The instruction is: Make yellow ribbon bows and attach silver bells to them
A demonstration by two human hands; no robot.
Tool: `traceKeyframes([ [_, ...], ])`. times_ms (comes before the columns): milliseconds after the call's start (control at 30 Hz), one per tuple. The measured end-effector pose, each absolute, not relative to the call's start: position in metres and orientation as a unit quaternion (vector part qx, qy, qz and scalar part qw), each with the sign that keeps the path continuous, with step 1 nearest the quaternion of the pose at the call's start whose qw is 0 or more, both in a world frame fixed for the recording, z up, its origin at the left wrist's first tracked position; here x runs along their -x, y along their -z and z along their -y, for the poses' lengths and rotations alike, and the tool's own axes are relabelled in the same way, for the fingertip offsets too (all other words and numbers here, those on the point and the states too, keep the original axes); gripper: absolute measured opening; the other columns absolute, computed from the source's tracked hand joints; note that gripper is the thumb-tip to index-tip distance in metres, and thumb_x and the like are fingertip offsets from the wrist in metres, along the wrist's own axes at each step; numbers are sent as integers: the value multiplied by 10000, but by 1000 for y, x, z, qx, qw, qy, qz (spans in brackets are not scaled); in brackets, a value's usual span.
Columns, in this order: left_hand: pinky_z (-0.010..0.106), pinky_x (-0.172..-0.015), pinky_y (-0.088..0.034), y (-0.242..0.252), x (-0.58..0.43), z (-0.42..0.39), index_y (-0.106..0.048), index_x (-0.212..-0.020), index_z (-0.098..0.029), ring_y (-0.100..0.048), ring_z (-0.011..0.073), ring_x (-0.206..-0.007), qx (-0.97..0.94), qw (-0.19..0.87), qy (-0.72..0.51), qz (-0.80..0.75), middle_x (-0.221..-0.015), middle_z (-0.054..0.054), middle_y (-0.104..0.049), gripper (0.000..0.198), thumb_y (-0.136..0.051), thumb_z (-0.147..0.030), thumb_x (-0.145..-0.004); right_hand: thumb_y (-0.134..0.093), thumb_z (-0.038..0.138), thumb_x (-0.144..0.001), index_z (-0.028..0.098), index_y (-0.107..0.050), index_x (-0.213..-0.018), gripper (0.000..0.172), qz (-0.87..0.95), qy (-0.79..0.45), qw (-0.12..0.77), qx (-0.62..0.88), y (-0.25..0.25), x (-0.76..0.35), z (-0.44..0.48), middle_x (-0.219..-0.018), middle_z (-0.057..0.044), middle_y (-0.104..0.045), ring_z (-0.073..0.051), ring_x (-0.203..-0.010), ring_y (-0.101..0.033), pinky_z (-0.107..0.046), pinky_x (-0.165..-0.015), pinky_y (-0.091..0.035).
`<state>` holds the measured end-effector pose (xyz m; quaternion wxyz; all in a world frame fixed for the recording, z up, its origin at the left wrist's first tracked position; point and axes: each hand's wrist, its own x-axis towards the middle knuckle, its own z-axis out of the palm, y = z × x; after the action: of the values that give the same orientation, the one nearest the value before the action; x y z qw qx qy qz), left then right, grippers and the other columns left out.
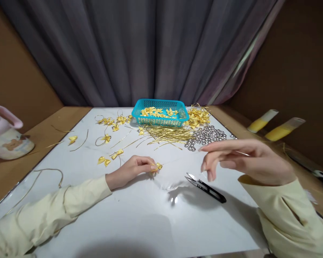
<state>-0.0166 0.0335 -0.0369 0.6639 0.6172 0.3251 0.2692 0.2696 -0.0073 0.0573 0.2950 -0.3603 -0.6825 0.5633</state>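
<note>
My left hand (136, 170) rests on the white table, thumb and fingers pinched on a small yellow ribbon bow (158, 167). Part of that bow is hidden by the fingertips. My right hand (242, 157) is raised above the table, fingers bent and apart, with nothing visible held in it. Just below it lies a pair of black thread snips (208, 190), blades pointing up and left. To the left of my left hand are two loose yellow bows, one nearer (104, 161) and one farther (117, 154).
A blue basket (161, 122) holding yellow bows stands at the back. Before it are gold wire ties (169, 134) and silver bells or beads (210, 136). More bows (198, 116) are heaped right of it. A pink-handled cup (8, 139) stands left; two yellow-filled tubes (284, 129) lie right.
</note>
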Motion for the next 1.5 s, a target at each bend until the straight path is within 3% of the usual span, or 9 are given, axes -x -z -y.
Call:
traceKeyframes([
  [200, 274, -715, -386, 37, 17, -34, -631, -671, -132, -506, 156, -733, -622, 661, -267, -324, -739, 40, -592, 170, -620, -265, -776, -407, 304, -946, 273, -386, -1370, 425, 762, -543, 187, 299, -66, -271, 8, -1108, -86, -637, -207, -1031, -602, -376, -880, -445],
  [500, 265, -710, -383, 34, 16, -32, -637, -668, -127, -507, 145, -733, -615, 669, -267, -321, -749, 36, -588, 165, -610, -237, -789, -359, 360, -964, 206, -481, -1281, 373, 754, -533, 209, 322, -58, -267, 8, -885, -78, -679, -184, -799, -646, -341, -761, -484],
  [700, 267, -711, -382, 34, 16, -32, -643, -673, -125, -506, 142, -733, -609, 674, -269, -322, -750, 36, -587, 158, -618, -233, -785, -268, 499, -948, 224, -320, -1416, 546, 778, -364, 221, 462, -53, -265, 1, -671, -30, -650, -152, -486, -551, -319, -586, -489],
  [800, 270, -707, -387, 34, 16, -32, -647, -674, -121, -506, 144, -728, -609, 674, -267, -322, -747, 39, -585, 168, -623, -249, -781, -323, 577, -899, 282, -480, -1320, 537, 802, -227, 300, 464, -51, -262, 0, -1028, -82, -653, -229, -855, -615, -390, -806, -481],
  [900, 270, -702, -396, 34, 16, -32, -646, -678, -119, -508, 147, -722, -612, 674, -264, -319, -745, 42, -588, 171, -627, -256, -779, -361, 501, -922, 258, -592, -1203, 438, 784, -260, 350, 441, -55, -255, 11, -1221, -70, -595, -271, -1188, -484, -428, -1012, -346],
  [1033, 262, -702, -397, 34, 16, -33, -654, -708, -112, -509, 141, -725, -614, 676, -263, -311, -766, 45, -588, 158, -615, -238, -795, -373, 447, -939, 212, -584, -1092, 350, 712, -459, 381, 371, -57, -241, 28, -639, -36, -675, -201, -713, -651, -345, -738, -489],
  [1133, 262, -717, -394, 34, 17, -33, -650, -728, -114, -511, 139, -745, -615, 678, -268, -299, -781, 41, -584, 152, -600, -228, -816, -449, 465, -904, 226, -481, -909, 240, 655, -543, 324, 414, -51, -225, 30, -427, 85, -430, -81, -356, -357, -192, -397, -303],
  [1267, 270, -728, -401, 36, 19, -33, -636, -745, -124, -514, 139, -756, -623, 676, -276, -282, -802, 39, -582, 153, -582, -233, -837, -496, 434, -868, 170, -529, -771, 284, 701, -467, 235, 486, -40, -206, 19, -518, 50, -400, -80, -463, -356, -191, -442, -284],
  [1500, 279, -738, -405, 37, 19, -31, -625, -739, -130, -517, 143, -778, -626, 669, -289, -279, -813, 36, -570, 156, -571, -229, -847, -370, 196, -844, 135, -541, -1182, 383, 796, -426, 137, 408, -23, -211, 10, -602, 9, -480, -124, -536, -423, -239, -569, -383],
])
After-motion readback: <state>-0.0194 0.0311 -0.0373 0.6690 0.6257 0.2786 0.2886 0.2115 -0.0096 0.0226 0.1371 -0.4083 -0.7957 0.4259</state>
